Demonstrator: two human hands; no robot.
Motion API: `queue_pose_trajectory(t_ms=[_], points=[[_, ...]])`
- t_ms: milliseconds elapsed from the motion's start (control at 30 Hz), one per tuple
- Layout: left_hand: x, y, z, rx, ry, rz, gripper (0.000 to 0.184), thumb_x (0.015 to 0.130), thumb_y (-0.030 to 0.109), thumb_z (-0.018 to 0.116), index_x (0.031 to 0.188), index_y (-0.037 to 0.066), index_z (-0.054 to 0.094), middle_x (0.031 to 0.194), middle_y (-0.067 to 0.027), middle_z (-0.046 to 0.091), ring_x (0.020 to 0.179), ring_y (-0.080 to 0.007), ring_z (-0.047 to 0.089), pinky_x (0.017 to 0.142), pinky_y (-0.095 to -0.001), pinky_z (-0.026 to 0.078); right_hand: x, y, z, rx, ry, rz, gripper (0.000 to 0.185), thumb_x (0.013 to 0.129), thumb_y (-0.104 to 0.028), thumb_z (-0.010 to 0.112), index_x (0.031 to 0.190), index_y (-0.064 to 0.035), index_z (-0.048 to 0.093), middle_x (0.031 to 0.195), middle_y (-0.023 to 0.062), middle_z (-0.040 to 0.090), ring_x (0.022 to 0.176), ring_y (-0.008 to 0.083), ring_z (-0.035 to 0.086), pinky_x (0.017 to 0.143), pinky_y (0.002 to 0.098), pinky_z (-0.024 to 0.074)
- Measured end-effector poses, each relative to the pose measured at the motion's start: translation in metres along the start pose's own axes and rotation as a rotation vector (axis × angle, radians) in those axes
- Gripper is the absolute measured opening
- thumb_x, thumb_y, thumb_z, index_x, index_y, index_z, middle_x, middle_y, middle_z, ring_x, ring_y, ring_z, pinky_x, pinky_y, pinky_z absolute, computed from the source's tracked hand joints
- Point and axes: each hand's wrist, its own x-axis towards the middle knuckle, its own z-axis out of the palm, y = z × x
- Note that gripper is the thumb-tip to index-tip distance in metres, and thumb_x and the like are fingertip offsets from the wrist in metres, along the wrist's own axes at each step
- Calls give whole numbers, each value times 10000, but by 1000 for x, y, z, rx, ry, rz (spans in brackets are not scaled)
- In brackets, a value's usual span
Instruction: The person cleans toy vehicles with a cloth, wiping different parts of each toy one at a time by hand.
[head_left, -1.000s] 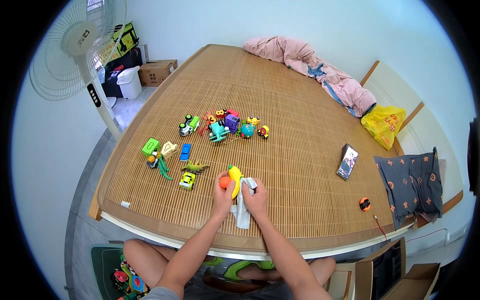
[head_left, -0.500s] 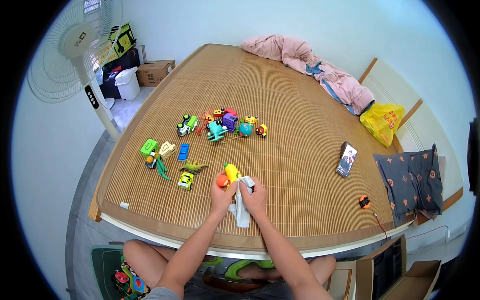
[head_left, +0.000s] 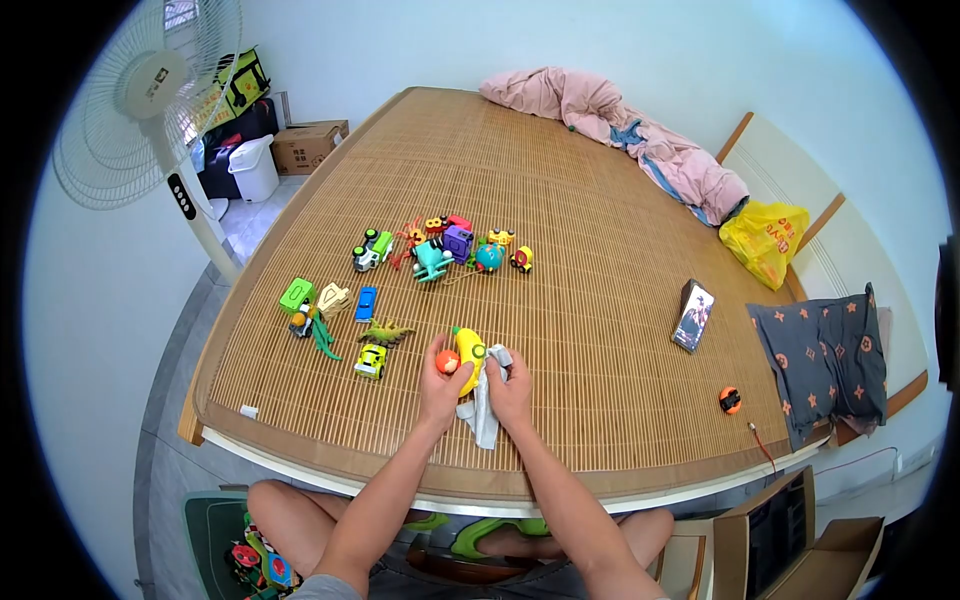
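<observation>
My left hand point(head_left: 437, 388) is closed around a yellow banana-shaped toy point(head_left: 467, 350) with a green tip. A round orange-red piece point(head_left: 447, 362) sits at the toy's left side, by my left fingers; whether it is joined to the toy I cannot tell. Pinched in my right hand point(head_left: 511, 391) is a whitish cloth point(head_left: 484, 424), which touches the toy's right side and hangs down towards me. Just left of my hands stand a yellow toy car point(head_left: 371, 361) and a green-brown toy dinosaur point(head_left: 388, 333).
Several toys lie farther back on the bamboo mat point(head_left: 590, 300), among them a teal plane point(head_left: 432, 262) and a green-white tractor point(head_left: 373, 250). A phone point(head_left: 693, 318) leans at the right near a dark pillow point(head_left: 822, 360). A green tub point(head_left: 205, 545) of toys stands by my left leg.
The banana-shaped toy has turned to show more of its side, with a round mark visible. My right hand and the cloth have shifted slightly, and the cloth covers less of the toy.
</observation>
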Motion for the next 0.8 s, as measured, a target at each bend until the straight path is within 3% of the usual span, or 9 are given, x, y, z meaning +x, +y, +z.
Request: queue_pose_trajectory(t_ms=[167, 400, 467, 600, 667, 800], points=[[3, 2, -4, -18, -141, -63, 583, 819, 12, 677, 1323, -1, 385, 1186, -121, 533, 1043, -165, 580, 858, -287, 521, -1, -15, -1, -44, 33, -43, 179, 924, -106, 555, 1049, 16, 594, 855, 78, 634, 792, 133, 596, 710, 296, 484], [2, 0, 1, 1, -141, 18, 632, 781, -20, 718, 1313, 5, 379, 1199, -130, 541, 1044, -171, 587, 862, -290, 528, -1, -17, -5, -69, -51, -48, 202, 930, -140, 537, 1044, 12, 605, 844, 101, 640, 792, 148, 606, 710, 309, 485], [1, 0, 1, 50, -68, 33, 649, 781, -11, 725, 1321, 3, 365, 1217, -137, 534, 1065, -181, 578, 890, -303, 519, -1, -19, -5, -91, -98, -36, 246, 916, -152, 559, 1093, 9, 612, 881, 158, 668, 835, 218, 666, 715, 333, 503], [2, 0, 2, 31, -22, 36, 647, 797, 5, 718, 1333, -14, 357, 1234, -143, 522, 1087, -188, 565, 919, -309, 501, -2, -21, -4, -97, -103, -24, 281, 906, -156, 576, 1136, 2, 612, 914, 157, 680, 875, 219, 672, 751, 330, 511], [5, -4, 0, 10, 49, 53, 628, 820, 24, 699, 1344, -31, 356, 1246, -148, 512, 1104, -191, 554, 931, -307, 487, -4, -26, -2, -110, -119, -64, 312, 903, -154, 605, 1169, 8, 604, 957, 125, 681, 914, 159, 644, 800, 295, 504], [7, -7, -2, 57, 58, 57, 602, 840, 38, 681, 1344, -45, 362, 1250, -150, 509, 1123, -192, 542, 926, -297, 484, -3, -20, 0, -64, -121, -107, 359, 892, -119, 614, 1228, 1, 577, 1024, 128, 673, 966, 166, 638, 840, 296, 499]])
